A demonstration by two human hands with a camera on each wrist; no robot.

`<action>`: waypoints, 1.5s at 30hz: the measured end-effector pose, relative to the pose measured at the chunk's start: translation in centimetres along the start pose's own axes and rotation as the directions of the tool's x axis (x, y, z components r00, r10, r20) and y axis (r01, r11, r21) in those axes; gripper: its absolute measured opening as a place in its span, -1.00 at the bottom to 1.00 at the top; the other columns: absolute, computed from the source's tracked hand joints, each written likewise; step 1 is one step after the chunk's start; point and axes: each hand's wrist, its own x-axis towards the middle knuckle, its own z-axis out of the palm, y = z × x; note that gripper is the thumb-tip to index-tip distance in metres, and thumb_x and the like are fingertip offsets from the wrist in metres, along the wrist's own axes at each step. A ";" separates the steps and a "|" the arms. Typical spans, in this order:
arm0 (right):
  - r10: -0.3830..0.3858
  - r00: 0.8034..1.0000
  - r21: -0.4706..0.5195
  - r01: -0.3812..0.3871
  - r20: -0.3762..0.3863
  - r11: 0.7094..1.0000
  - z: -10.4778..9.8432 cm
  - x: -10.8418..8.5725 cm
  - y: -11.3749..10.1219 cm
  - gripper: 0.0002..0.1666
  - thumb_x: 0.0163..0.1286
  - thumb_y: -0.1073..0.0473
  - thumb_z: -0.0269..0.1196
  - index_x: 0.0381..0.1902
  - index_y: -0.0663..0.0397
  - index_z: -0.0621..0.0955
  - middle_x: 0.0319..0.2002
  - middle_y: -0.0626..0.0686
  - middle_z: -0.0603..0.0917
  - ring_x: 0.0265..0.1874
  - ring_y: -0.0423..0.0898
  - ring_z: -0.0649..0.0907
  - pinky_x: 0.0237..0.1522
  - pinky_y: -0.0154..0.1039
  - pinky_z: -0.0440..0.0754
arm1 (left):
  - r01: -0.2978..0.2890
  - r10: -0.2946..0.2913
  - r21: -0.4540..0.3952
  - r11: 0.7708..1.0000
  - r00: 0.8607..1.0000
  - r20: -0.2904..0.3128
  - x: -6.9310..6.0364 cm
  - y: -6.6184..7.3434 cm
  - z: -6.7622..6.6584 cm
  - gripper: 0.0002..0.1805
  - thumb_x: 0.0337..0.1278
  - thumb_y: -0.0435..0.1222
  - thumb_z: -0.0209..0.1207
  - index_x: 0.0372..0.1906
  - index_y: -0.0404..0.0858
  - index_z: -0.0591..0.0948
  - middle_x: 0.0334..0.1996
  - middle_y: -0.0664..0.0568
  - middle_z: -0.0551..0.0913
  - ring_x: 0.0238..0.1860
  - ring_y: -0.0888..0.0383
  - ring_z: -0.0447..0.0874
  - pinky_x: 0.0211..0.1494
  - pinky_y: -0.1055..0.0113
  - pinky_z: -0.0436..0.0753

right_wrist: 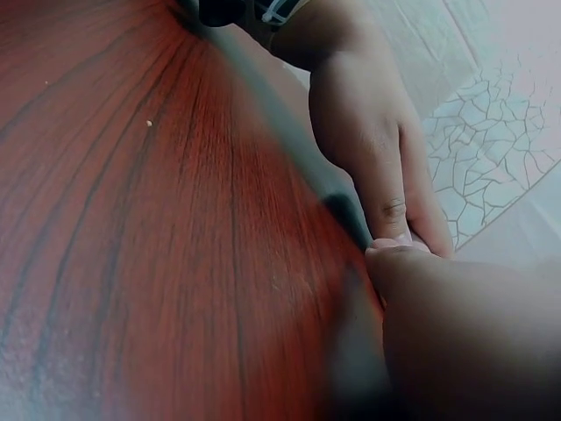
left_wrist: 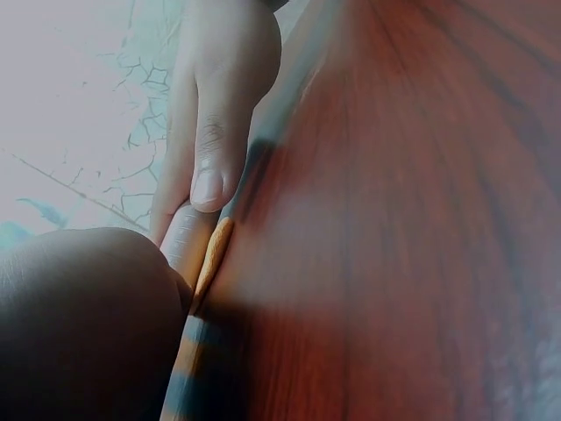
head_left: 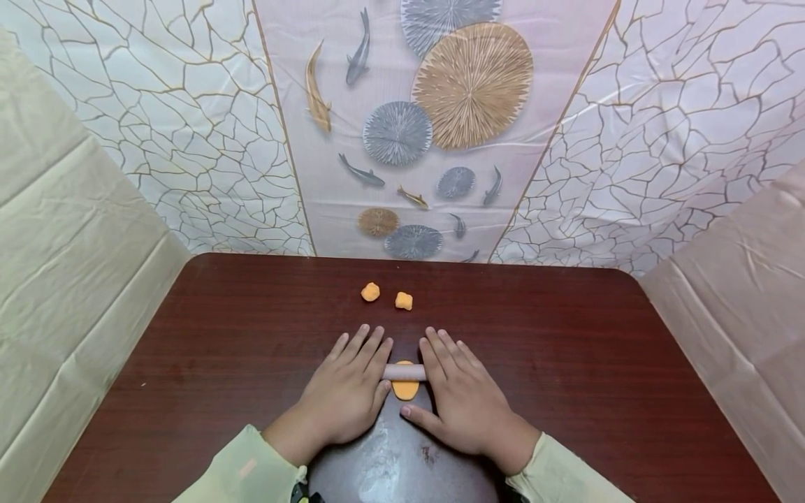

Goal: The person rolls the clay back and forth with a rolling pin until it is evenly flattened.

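Observation:
Under the straight fingers of both hands lies a pale pinkish rolling pin (head_left: 404, 372), set crosswise; its ends are hidden by the hands. Beneath the pin is a flattened oval of orange dough (head_left: 405, 391), which sticks out mostly on the near side. My left hand (head_left: 344, 391) lies palm down over the pin's left part, and my right hand (head_left: 467, 398) over its right part, thumb spread inward. In the left wrist view the dough (left_wrist: 213, 259) appears as a thin slab against the pin (left_wrist: 187, 239).
Two small orange dough lumps (head_left: 370, 292) sit on the dark red-brown table (head_left: 251, 328) beyond the hands. A patterned cloth (head_left: 402, 202) hangs along the table's far edge, with beige cloth (head_left: 69, 279) at both sides.

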 end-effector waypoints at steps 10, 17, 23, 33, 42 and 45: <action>-0.012 1.000 -0.041 0.011 -0.020 0.999 0.5 0.2 0.3 0.35 0.60 -0.70 0.00 0.83 0.26 0.13 0.85 0.29 0.08 0.84 0.25 0.14 0.80 0.24 0.20 | 0.002 -0.002 0.013 1.000 1.000 -0.004 0.2 -0.2 0.3 -0.26 0.86 0.06 -0.13 0.82 -0.23 0.23 0.84 -0.15 0.18 0.87 -0.22 0.03 0.85 -0.26 0.13; -0.027 0.999 -0.073 0.025 -0.026 0.997 0.4 0.5 0.5 0.43 0.53 -0.78 -0.03 0.83 0.27 0.14 0.84 0.30 0.09 0.84 0.25 0.15 0.79 0.24 0.22 | 0.009 -0.009 -0.002 1.000 1.000 0.010 0.4 -0.3 0.1 -0.26 0.87 0.07 -0.17 0.83 -0.22 0.20 0.85 -0.13 0.13 0.87 -0.21 -0.01 0.86 -0.26 0.09; -0.023 0.999 -0.041 0.022 -0.033 0.999 0.4 0.8 0.7 0.31 0.63 -0.69 -0.04 0.82 0.26 0.16 0.83 0.29 0.12 0.83 0.25 0.17 0.78 0.25 0.23 | 0.020 -0.020 -0.019 1.000 1.000 0.024 0.6 -0.4 0.0 -0.25 0.87 0.07 -0.17 0.85 -0.20 0.15 0.87 -0.11 0.08 0.89 -0.19 -0.07 0.88 -0.22 0.04; 0.004 1.000 0.010 -0.004 0.004 1.000 0.2 1.3 0.9 -0.03 0.84 -0.35 -0.09 0.83 0.22 0.15 0.85 0.24 0.10 0.85 0.21 0.11 0.81 0.25 0.15 | 0.024 -0.024 -0.011 1.000 0.999 0.029 0.8 -0.5 -0.2 -0.26 0.88 0.07 -0.19 0.85 -0.20 0.16 0.86 -0.10 0.09 0.88 -0.19 -0.06 0.88 -0.23 0.05; 0.007 1.000 0.008 -0.007 -0.001 1.000 0.0 1.9 1.1 -0.07 0.86 -0.31 -0.09 0.83 0.22 0.18 0.84 0.24 0.12 0.85 0.22 0.13 0.80 0.27 0.16 | 0.027 -0.026 -0.015 1.000 0.999 0.040 1.4 -0.7 -0.4 -0.25 0.88 0.09 -0.19 0.84 -0.20 0.18 0.86 -0.09 0.10 0.88 -0.19 -0.05 0.87 -0.24 0.05; 0.013 1.000 0.010 -0.013 0.006 1.000 0.0 2.0 1.1 -0.08 0.86 -0.31 -0.09 0.82 0.21 0.19 0.84 0.24 0.12 0.84 0.22 0.15 0.80 0.27 0.17 | 0.026 -0.026 -0.017 1.000 0.999 0.039 1.6 -0.9 -0.3 -0.24 0.87 0.10 -0.19 0.84 -0.20 0.17 0.86 -0.09 0.09 0.88 -0.19 -0.06 0.88 -0.23 0.04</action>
